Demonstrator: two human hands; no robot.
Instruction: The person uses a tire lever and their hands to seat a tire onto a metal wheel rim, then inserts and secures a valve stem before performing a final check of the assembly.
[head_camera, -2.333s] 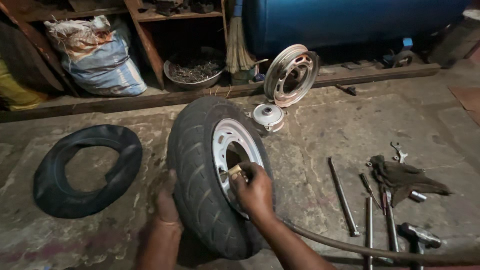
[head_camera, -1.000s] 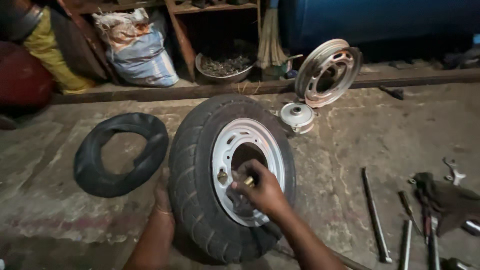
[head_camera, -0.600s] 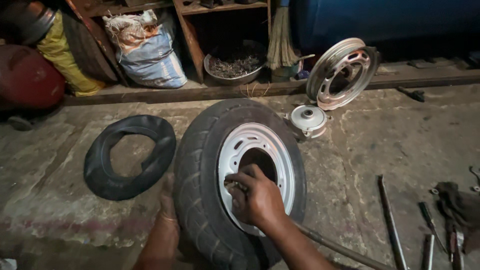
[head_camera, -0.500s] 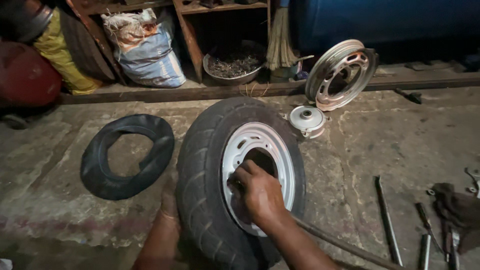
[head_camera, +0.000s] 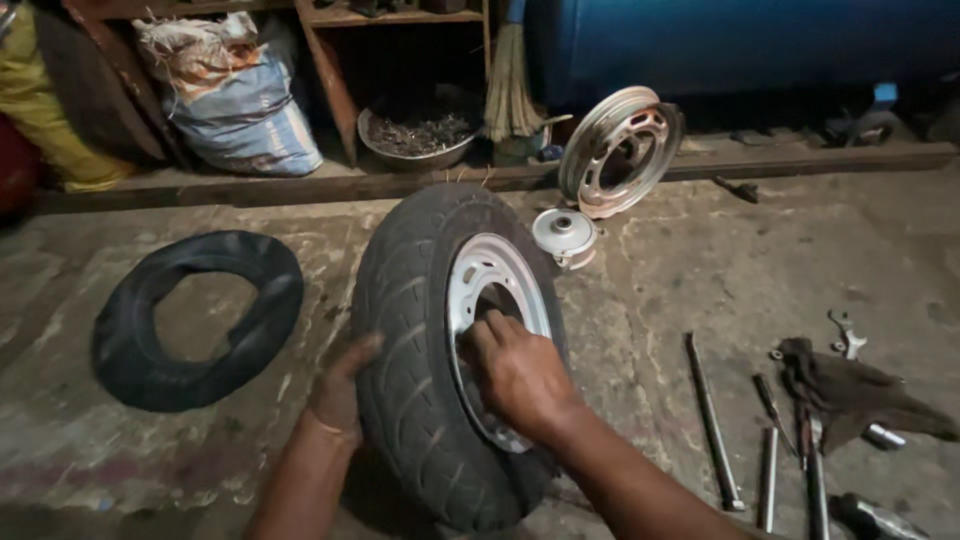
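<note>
**Two hands on an upright scooter wheel**

We see the right hand (head_camera: 520, 375) laid against the silver rim (head_camera: 490, 290) of the wheel, fingers (head_camera: 487, 335) curled at the edge of the hub opening. Whether they pinch anything small there we cannot tell; the back of the hand hides the fingertips. The grip reads as half-clenched, pressed onto the metal.

The left hand (head_camera: 340, 395) rests open on the outer tread of the black tyre (head_camera: 415, 370), palm against the rubber, steadying it from the far side. Nothing is grasped in it.

The tyre stands upright on the concrete floor (head_camera: 700, 260), mounted on the rim, directly in front of us between both forearms.

Further out we note:
- a limp black inner tube (head_camera: 195, 320) flat on the floor, to the left, apart from the wheel;
- a small round metal hub piece (head_camera: 565, 237) just behind the tyre;
- a bare silver wheel rim (head_camera: 620, 150) leaning against the wooden ledge;
- long metal rods (head_camera: 712, 420) and a dark rag (head_camera: 860, 395) with tools lying to the right;
- a metal bowl (head_camera: 418, 140) of scraps, a broom (head_camera: 512, 85) and a stuffed sack (head_camera: 235, 95) under the shelf.
</note>
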